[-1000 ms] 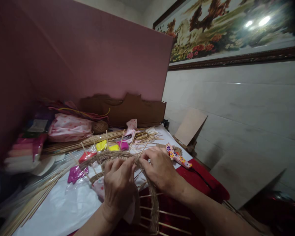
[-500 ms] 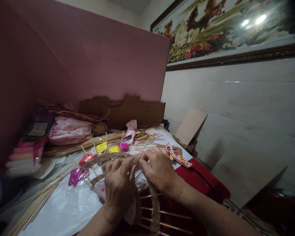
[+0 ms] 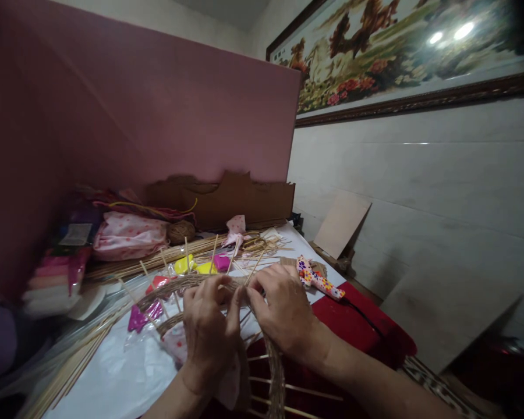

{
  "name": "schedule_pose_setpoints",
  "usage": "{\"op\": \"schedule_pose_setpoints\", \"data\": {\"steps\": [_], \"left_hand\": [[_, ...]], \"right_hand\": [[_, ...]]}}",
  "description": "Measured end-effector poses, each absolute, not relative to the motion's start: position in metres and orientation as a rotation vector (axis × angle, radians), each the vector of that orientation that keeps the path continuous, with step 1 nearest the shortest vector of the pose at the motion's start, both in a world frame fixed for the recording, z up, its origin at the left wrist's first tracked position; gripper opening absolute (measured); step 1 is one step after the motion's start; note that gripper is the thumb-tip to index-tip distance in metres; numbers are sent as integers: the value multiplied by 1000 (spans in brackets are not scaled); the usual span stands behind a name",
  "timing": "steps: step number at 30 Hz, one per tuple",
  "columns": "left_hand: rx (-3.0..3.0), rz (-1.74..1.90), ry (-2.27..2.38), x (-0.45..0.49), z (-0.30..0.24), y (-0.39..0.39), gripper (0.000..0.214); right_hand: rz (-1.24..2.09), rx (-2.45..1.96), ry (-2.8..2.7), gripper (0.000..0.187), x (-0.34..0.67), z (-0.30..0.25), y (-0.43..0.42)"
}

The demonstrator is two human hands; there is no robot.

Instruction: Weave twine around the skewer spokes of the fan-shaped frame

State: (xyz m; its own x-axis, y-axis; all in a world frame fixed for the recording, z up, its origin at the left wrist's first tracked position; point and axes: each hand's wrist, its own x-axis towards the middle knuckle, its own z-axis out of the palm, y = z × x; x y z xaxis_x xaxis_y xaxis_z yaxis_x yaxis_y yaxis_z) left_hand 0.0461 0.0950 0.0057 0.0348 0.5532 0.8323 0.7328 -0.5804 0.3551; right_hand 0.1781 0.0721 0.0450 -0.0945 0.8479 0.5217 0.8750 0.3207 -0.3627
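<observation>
An arched band of brown twine (image 3: 174, 284) is woven around thin wooden sticks (image 3: 214, 254) that poke out from it like spokes. My left hand (image 3: 212, 323) is closed on the top of this band, thumb and fingers pinched together. Just beside it, my right hand (image 3: 282, 302) grips the same band, its thumb tip close to my left thumb. The band runs down past my right wrist, with more sticks crossing it. Pink dotted cloth (image 3: 174, 342) shows inside the arch, partly hidden by my left hand. Whatever strand lies between my fingertips is hidden.
Packets of yellow (image 3: 184, 265) and magenta clay (image 3: 145, 315) lie behind the weave. A twine ball (image 3: 181, 232), a dotted cloth bundle (image 3: 130, 234) and long sticks (image 3: 81, 364) are at the left. A flower-patterned glue gun (image 3: 318, 279) rests right, near red cloth (image 3: 362, 326).
The view has shifted slightly. The woven band tilts a little lower at its left end, and my left thumb has moved up closer to my right thumb. Both hands still grip the band.
</observation>
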Motion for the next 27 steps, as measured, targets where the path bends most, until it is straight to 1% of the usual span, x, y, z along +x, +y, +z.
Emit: {"op": "schedule_pose_setpoints", "data": {"steps": [4,9,14,27], "left_hand": [[-2112,-1576,-1327,45,5,95,18],[-2101,-1592,-1344,45,4,96,13],[-2082,-1565,-1332,45,5,97,20],[-2052,-1561,-1334,45,5,95,21]], "right_hand": [[-77,-1507,-1925,11,177,45,73],[-73,-1511,-1926,13,176,45,72],[-72,-1492,-1922,11,174,44,70],[-59,-1502,-1944,12,175,45,72]]}}
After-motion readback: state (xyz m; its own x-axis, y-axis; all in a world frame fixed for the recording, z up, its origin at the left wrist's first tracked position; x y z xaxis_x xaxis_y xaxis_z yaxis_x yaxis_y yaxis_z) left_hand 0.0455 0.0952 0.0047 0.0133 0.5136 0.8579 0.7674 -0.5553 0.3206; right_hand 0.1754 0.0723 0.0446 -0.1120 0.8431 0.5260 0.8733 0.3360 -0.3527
